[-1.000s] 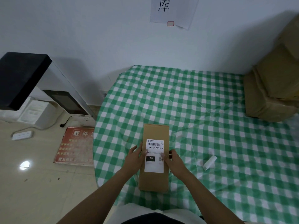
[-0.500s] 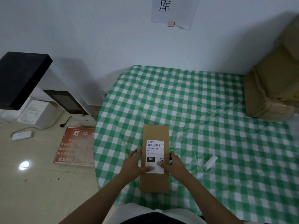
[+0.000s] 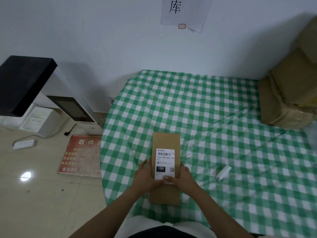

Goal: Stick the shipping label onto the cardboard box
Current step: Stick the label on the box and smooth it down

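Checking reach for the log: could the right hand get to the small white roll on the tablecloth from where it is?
Probably yes. The white roll lies alone on the checked tablecloth, to the right of the right hand, with bare cloth between them. That hand is now pressing the shipping label on the cardboard box.

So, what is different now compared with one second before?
Both hands slid toward the person along the shipping label: the left hand and right hand were beside its middle, and now their thumbs press its near edge. Nothing was picked up or released. The cardboard box, the white roll and the stacked boxes kept their places.
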Motion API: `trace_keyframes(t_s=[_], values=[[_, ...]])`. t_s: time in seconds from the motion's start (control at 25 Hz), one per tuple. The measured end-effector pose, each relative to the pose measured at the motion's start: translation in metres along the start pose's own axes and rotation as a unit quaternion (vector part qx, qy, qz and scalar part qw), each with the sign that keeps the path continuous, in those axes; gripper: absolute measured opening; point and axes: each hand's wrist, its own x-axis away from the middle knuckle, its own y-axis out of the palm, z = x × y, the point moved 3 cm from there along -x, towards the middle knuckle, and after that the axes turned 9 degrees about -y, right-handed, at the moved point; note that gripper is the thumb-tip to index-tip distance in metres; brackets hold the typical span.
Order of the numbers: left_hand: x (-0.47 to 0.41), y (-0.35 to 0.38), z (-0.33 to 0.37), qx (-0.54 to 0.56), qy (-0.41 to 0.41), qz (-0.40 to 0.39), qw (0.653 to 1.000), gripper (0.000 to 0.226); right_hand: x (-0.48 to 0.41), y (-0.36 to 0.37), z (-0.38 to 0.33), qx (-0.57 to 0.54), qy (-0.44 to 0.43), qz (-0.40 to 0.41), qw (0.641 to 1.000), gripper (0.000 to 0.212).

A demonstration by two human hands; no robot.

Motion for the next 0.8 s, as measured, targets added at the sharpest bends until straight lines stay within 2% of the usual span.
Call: trace_keyframes(t_s=[0.16,0.24,0.48,0.8], values=[[0.0,-0.008,-0.005,0.028,-0.003,-0.048,0.998,0.118,0.005,-0.013,-0.009,-0.041,-0.016,-0.041,0.998,0.077],[-0.001,-0.014,-0.01,0.03,-0.007,-0.066,0.997,0.119,0.007,-0.018,-0.01,-0.046,-0.023,-0.065,0.997,0.075],[0.005,-0.028,-0.007,0.068,0.004,-0.13,0.989,0.111,0.009,-0.021,-0.009,-0.034,-0.017,-0.113,0.993,0.089],[0.008,-0.014,-0.007,0.052,-0.016,-0.087,0.995,0.133,0.008,-0.01,-0.007,-0.035,-0.023,-0.096,0.995,0.103]])
